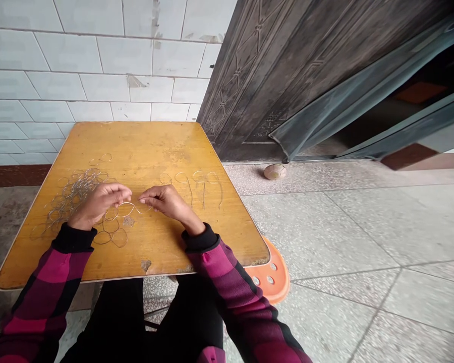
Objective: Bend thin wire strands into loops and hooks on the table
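Observation:
A thin bent wire [130,206] stretches between my two hands above a worn yellow wooden table [144,151]. My left hand [98,204] is closed, pinching the wire's left end. My right hand [166,200] is closed too, pinching the right end. A tangled heap of loose wires [73,194] lies just left of and behind my left hand. Several looped wires [111,233] lie under my left wrist. A row of finished looped wires [196,184] lies to the right of my right hand.
An orange plastic stool [273,276] stands under the table's right front corner. A white tiled wall [98,65] backs the table. A dark metal door [287,65] and doorway are at the right. A small round object [274,171] lies on the terrazzo floor.

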Tool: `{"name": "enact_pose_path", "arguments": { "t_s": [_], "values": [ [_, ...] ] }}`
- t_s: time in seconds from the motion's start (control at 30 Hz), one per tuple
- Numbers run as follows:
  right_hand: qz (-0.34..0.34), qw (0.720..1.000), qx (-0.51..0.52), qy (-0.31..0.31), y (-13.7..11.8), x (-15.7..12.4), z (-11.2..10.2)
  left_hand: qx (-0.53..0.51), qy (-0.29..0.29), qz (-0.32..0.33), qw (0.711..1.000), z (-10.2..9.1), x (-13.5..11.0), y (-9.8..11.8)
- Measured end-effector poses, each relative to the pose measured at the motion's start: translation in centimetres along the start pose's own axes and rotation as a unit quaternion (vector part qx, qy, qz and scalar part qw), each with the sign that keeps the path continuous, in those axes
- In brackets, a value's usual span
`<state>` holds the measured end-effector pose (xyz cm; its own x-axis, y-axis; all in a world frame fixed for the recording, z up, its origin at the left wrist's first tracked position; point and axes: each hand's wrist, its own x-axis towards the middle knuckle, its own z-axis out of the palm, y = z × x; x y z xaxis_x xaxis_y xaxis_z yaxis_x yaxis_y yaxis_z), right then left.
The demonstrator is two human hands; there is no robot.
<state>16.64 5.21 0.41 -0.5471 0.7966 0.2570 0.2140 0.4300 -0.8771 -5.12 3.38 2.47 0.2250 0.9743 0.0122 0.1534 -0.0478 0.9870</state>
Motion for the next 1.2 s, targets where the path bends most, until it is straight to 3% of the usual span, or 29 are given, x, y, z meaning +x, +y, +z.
{"name": "enact_pose_path", "arguments": {
  "t_s": [0.13,0.2,0.43,0.6,0.73,1.0,1.07,1.1,1.2],
  "values": [
    [0.001,1.000,-0.014,-0.025,0.3,0.0,-0.3,0.149,-0.149,-0.016,0.977,0.7,-0.2,0.3],
    [0.010,1.000,-0.004,-0.019,0.5,0.0,-0.4,0.171,-0.180,-0.010,0.969,1.1,-0.3,0.3],
    [0.033,0.999,0.010,-0.012,0.0,0.0,-0.7,0.152,-0.181,0.012,0.972,1.5,-0.3,-0.4],
    [0.016,0.997,-0.001,-0.073,0.0,0.1,-0.9,0.099,-0.193,-0.036,0.976,2.1,-0.3,-1.1],
    [0.007,0.997,0.034,-0.072,0.2,0.0,-0.7,0.058,-0.196,-0.079,0.976,2.6,-0.4,-0.9],
    [0.007,0.987,0.061,-0.147,0.0,-0.1,-0.2,0.036,-0.273,-0.107,0.955,2.5,-0.6,-1.1],
    [-0.005,0.989,0.041,-0.141,-0.2,-0.1,-0.2,0.016,-0.258,-0.113,0.959,2.7,-0.6,-1.3],
    [-0.018,0.994,0.018,-0.106,-0.4,-0.1,-0.3,0.000,-0.229,-0.113,0.967,2.8,-0.5,-1.4],
    [-0.081,0.991,-0.067,0.081,-1.4,-0.4,-0.5,-0.072,-0.065,-0.096,0.991,3.1,-0.1,-1.6]
  ]
}}
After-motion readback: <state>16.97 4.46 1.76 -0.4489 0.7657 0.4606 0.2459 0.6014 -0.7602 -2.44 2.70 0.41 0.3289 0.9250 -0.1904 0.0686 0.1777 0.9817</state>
